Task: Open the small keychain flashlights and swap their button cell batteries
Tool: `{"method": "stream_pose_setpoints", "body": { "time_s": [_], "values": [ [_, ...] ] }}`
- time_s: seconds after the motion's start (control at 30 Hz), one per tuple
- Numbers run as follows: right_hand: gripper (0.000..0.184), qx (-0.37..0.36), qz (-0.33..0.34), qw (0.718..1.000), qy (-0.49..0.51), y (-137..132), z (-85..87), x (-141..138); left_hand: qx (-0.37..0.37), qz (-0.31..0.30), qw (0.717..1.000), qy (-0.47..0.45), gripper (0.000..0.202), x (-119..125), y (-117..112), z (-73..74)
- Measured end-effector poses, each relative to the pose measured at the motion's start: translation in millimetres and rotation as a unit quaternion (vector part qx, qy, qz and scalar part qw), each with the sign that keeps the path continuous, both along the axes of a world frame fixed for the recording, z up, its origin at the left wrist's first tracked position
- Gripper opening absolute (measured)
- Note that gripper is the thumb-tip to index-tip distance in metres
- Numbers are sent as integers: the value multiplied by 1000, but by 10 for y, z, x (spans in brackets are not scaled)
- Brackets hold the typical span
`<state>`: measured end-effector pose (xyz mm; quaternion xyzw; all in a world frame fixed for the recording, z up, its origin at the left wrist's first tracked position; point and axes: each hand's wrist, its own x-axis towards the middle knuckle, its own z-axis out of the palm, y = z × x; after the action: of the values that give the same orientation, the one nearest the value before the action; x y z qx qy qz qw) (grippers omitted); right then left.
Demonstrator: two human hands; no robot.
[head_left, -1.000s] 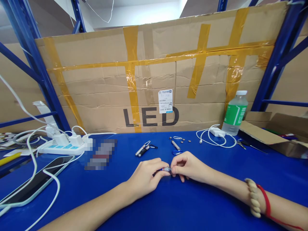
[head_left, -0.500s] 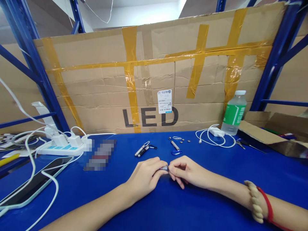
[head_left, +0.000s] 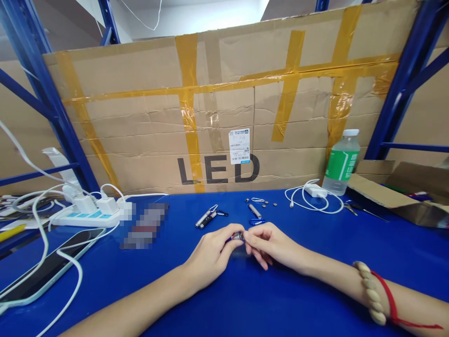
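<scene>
My left hand [head_left: 210, 255] and my right hand [head_left: 270, 244] meet over the blue table [head_left: 245, 299], both pinching a small keychain flashlight [head_left: 238, 236] between thumbs and fingertips. The left holds its body, and the right grips its end. Just behind the hands lie two more small flashlights [head_left: 207, 217] with clips, a silver flashlight barrel [head_left: 255, 210], a blue clip [head_left: 257, 221] and some tiny button cells [head_left: 271, 204]. My right wrist wears a bead bracelet and a red cord.
A taped cardboard sheet marked LED [head_left: 224, 112] stands behind. On the left are a power strip [head_left: 87, 216] with white cables and a phone [head_left: 45, 271]. To the right are a white charger with its cable [head_left: 314, 192], a green-labelled bottle [head_left: 341, 164], scissors [head_left: 361, 211] and an open carton [head_left: 400, 194].
Both hands lifted the small flashlight slightly and shifted it away from me; the right fingers changed their grip on its end.
</scene>
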<state>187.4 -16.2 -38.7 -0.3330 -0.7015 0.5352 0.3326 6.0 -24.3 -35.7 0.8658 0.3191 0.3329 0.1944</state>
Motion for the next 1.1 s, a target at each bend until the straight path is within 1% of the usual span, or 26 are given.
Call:
{"method": "stream_pose_setpoints", "body": {
  "time_s": [0.07,0.13,0.17,0.27,0.33,0.4,0.47,0.57,0.7,0.77,0.87,0.93,1.0,1.1],
  "values": [
    [42,53,-71,996,2,10,8,0,3,17,1000,-1,16,7,3,3],
    [36,127,-132,983,3,18,20,10,8,26,1000,-4,15,13,5,7],
    [34,170,-150,974,2,19,25,19,10,28,1000,-8,16,15,6,9],
    [26,296,-170,940,1,12,45,44,18,28,999,-18,17,19,6,12],
    [22,354,-175,919,3,3,59,58,24,29,999,-20,18,20,5,7],
    [18,384,-181,905,4,-2,72,66,26,32,999,-17,19,19,5,-2],
    [17,398,-181,899,3,-1,82,70,25,34,999,-11,21,19,8,-10],
    [20,396,-165,903,0,8,91,70,19,35,999,-4,22,16,17,-14],
    [19,351,-155,923,-4,21,89,66,8,23,1000,4,20,11,20,-6],
    [18,313,-150,938,3,24,75,63,-2,22,1000,19,18,8,15,-5],
    [20,226,-136,964,28,21,41,58,-33,41,998,37,13,3,3,-17],
    [21,184,-126,974,44,16,20,53,-49,49,997,37,9,-1,-2,-31],
    [21,171,-120,977,51,10,5,49,-52,48,997,37,7,-6,-3,-44],
    [20,182,-119,975,43,0,-8,43,-45,38,998,38,6,-13,-1,-53]
  ]
}}
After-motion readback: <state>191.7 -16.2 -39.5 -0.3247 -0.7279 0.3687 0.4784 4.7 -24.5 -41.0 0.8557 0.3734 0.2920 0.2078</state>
